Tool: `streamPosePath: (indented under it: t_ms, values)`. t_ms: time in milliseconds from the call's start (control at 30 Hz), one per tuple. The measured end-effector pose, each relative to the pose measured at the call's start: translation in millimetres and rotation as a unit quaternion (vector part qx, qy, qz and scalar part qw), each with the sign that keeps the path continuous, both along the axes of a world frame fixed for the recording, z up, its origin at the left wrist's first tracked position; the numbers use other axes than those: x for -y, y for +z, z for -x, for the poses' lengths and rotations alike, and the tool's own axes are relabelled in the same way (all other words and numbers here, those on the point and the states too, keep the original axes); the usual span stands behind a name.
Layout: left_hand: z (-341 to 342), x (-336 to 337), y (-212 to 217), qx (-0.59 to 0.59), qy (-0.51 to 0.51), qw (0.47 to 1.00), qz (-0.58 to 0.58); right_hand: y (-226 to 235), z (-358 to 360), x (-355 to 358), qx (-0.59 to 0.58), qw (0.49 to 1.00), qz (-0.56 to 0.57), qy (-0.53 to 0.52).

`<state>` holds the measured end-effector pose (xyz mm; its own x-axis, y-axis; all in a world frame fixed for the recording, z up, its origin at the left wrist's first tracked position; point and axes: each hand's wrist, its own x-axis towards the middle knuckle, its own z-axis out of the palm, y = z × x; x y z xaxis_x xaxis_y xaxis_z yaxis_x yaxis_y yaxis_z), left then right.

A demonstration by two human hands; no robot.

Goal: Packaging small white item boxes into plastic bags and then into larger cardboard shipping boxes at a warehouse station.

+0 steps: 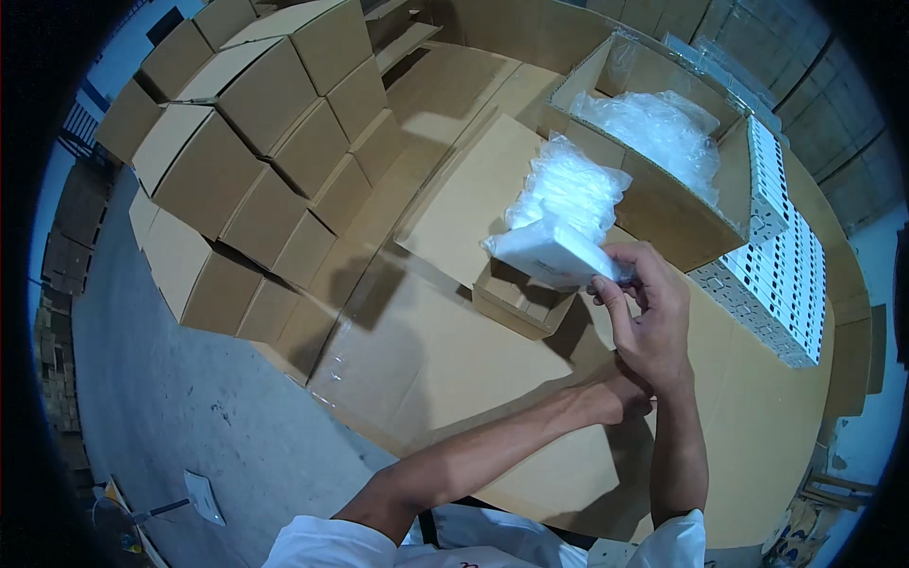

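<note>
My right hand [653, 305] pinches the near right corner of a flat white packet in clear plastic [549, 250] between thumb and fingers. The packet is tilted over a small open cardboard box [516, 313] and covers part of its opening. Against the packet's far side is a bundle of clear plastic wrap [568, 185]; whether it lies in the box, I cannot tell. My left hand [627, 390] is beneath my right wrist, the left forearm reaching across from the lower left. Its fingers are mostly hidden behind the right wrist.
Closed cardboard boxes [270, 104] are stacked at the left. A large open carton [653, 185] with crumpled clear plastic [653, 128] stands at the far right. Beside it are stacked white perforated pieces [772, 284]. Cardboard [407, 350] covers the table; floor [218, 407] shows beyond its left edge.
</note>
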<state>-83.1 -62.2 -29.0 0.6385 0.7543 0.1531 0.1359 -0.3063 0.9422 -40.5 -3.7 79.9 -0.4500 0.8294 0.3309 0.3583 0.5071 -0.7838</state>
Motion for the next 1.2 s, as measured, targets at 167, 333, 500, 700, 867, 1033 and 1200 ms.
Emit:
streamPosePath:
  t_ms: [167, 333, 500, 700, 867, 1033, 1200]
  values:
    - [-11.6, -2.6, -9.9, 0.048, 0.032, 0.997, 0.042, 17.5, 10.6, -2.0, 0.076, 0.993, -0.084, 0.012]
    - [-18.0, -1.2, -20.9, 0.046, 0.082, 0.995, 0.034, 24.6, 12.7, 1.4, 0.118, 0.989, -0.088, -0.012]
    - [-33.9, 1.1, -45.2, 0.127, 0.06, 0.99, 0.004, 12.2, 25.1, 5.5, 0.2, 0.972, -0.122, 0.008]
    - [-43.5, 0.2, -52.3, 0.092, 0.055, 0.992, -0.064, -0.6, 20.3, 6.3, 0.238, 0.956, -0.173, 0.003]
    - [-28.4, -4.3, -28.2, 0.031, 0.025, 0.995, -0.089, -24.7, 17.5, 1.3, 0.206, 0.95, -0.234, -0.009]
    - [-31.5, -13.1, -17.7, -0.007, 0.022, 0.982, -0.187, -26.7, 7.2, 2.9, 0.175, 0.959, -0.219, -0.041]
    - [-52.1, -34.4, -12.1, 0.002, 0.0, 0.976, -0.216, -23.1, -26.8, -7.9, 0.145, 0.973, -0.177, -0.041]
